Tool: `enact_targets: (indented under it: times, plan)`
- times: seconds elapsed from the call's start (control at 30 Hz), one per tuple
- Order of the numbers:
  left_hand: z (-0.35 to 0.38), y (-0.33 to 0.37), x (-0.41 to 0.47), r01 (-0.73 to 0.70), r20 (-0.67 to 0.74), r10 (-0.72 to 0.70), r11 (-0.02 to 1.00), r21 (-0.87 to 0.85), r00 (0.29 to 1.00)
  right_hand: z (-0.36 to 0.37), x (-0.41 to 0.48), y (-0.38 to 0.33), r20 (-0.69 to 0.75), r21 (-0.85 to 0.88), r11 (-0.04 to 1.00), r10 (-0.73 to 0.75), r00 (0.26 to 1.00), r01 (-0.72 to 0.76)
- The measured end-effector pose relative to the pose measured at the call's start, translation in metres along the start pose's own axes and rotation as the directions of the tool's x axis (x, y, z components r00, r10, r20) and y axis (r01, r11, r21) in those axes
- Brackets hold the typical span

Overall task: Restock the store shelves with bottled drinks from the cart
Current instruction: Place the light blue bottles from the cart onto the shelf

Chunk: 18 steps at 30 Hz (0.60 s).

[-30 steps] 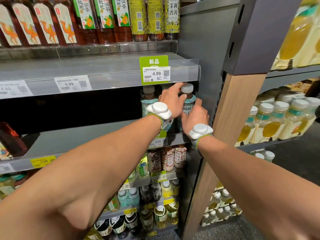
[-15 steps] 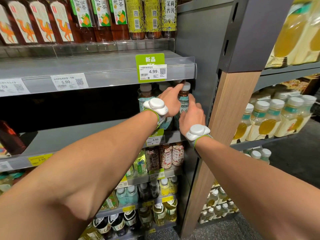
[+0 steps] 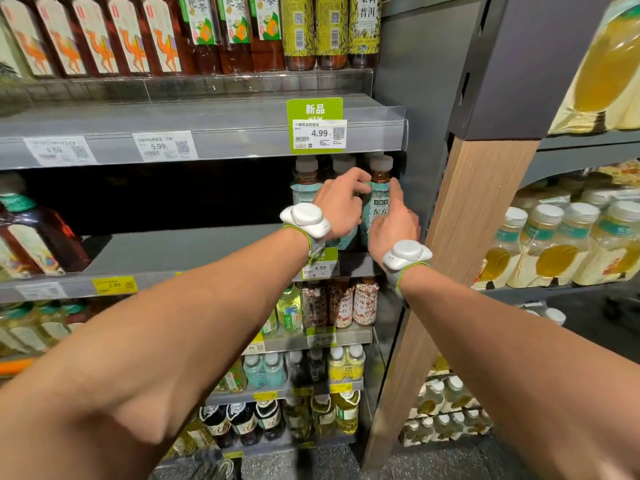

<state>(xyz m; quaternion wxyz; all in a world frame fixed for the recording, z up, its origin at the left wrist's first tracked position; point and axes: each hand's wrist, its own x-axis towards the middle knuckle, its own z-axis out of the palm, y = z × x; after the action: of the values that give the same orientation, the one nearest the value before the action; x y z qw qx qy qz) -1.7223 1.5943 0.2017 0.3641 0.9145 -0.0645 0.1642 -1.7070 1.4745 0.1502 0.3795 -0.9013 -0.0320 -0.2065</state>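
Head view. Teal-label bottle [image 3: 380, 202] stands upright on the shelf [image 3: 173, 251], below and slightly right of the green price tag [image 3: 317, 128], long axis vertical, last in its row. Right hand [image 3: 393, 225] is nearer, wrapped round the bottle's lower body from the right. Left hand [image 3: 341, 202], straight below the tag, curls at the bottle's shoulder; whether it grips this bottle or the neighbour, cannot tell. Probable next: push straight back.
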Motion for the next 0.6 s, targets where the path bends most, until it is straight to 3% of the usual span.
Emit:
enact_targets:
  times: [0.1, 0.2, 0.37, 0.6]
  plan:
    - [0.003, -0.004, -0.015, 0.03, -0.14, -0.035, 0.999, -0.038, 0.99, 0.009, -0.012, -0.001, -0.055, 0.042, 0.997, -0.061, 0.997, 0.063]
    - [0.004, -0.019, -0.041, 0.135, -0.227, -0.124, 0.99, 0.031, 0.966, 0.025, -0.029, -0.001, 0.115, 0.065, 0.995, -0.088, 0.989, 0.081]
    - [-0.006, -0.059, -0.101, 0.346, -0.194, -0.329, 0.936, 0.062, 0.924, 0.05, -0.071, -0.012, 0.258, 0.132, 0.989, -0.098, 0.961, 0.065]
    - [-0.047, -0.102, -0.187, 0.443, -0.243, -0.426, 0.896, 0.018, 0.871, 0.07, -0.138, -0.051, 0.319, 0.185, 0.98, -0.135, 0.938, 0.078]
